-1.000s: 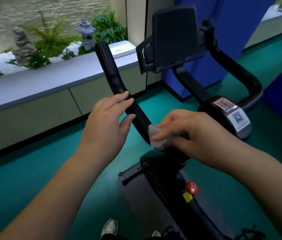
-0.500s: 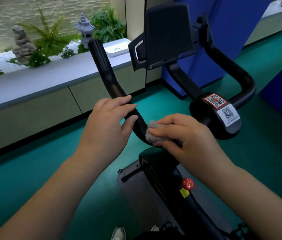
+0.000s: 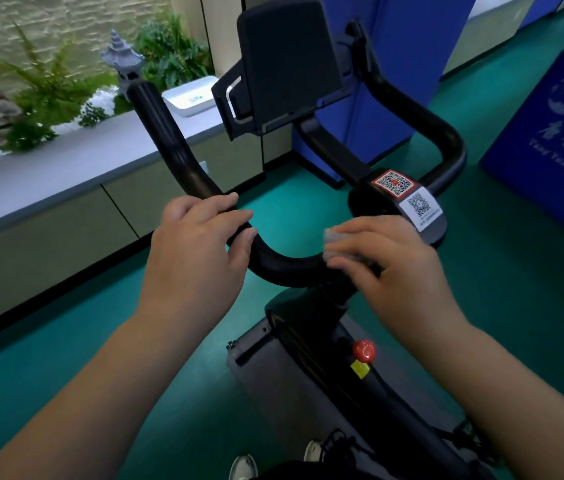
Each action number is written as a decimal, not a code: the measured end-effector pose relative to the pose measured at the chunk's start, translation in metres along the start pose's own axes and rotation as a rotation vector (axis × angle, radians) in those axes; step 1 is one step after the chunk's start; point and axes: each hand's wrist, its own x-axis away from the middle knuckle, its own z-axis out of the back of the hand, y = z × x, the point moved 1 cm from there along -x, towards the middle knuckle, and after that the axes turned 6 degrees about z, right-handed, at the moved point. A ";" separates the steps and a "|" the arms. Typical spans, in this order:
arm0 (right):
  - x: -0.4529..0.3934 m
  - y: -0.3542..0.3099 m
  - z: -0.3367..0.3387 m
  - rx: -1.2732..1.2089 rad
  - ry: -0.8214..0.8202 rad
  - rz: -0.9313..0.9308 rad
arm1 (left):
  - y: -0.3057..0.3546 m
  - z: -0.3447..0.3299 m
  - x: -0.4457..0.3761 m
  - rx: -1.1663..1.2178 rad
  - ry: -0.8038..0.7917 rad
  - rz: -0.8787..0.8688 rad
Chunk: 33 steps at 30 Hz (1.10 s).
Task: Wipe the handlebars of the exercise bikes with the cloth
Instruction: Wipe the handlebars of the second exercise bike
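Observation:
A black exercise bike handlebar point(image 3: 176, 157) curves from the upper left down to the centre and up again at the right. My left hand point(image 3: 194, 258) grips the left bar at its bend, fingers over the top and thumb underneath. My right hand point(image 3: 391, 268) presses a small grey cloth point(image 3: 334, 237) onto the low centre of the bar, close to the stem; most of the cloth is hidden under the fingers. A dark tablet holder point(image 3: 284, 64) stands above the bar.
A stem block with two QR stickers point(image 3: 408, 195) sits just behind my right hand. A red knob point(image 3: 363, 349) is on the frame below. A grey ledge point(image 3: 66, 168) with a white tray point(image 3: 190, 97) runs on the left, and blue panels point(image 3: 557, 150) stand to the right.
My right hand with the cloth has slid rightward along the bar toward the stem, leaving a stretch of bare bar between the hands. My left hand keeps its grip.

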 end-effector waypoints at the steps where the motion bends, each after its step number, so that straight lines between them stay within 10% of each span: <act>1: 0.001 0.010 0.008 0.055 0.025 -0.053 | 0.000 0.000 0.000 -0.005 -0.001 -0.005; 27: -0.015 0.015 0.017 0.210 0.012 -0.136 | 0.013 -0.009 0.010 0.094 -0.029 -0.159; 33: -0.006 -0.016 0.007 -0.180 -0.012 -0.283 | 0.020 0.003 0.013 0.206 -0.020 -0.147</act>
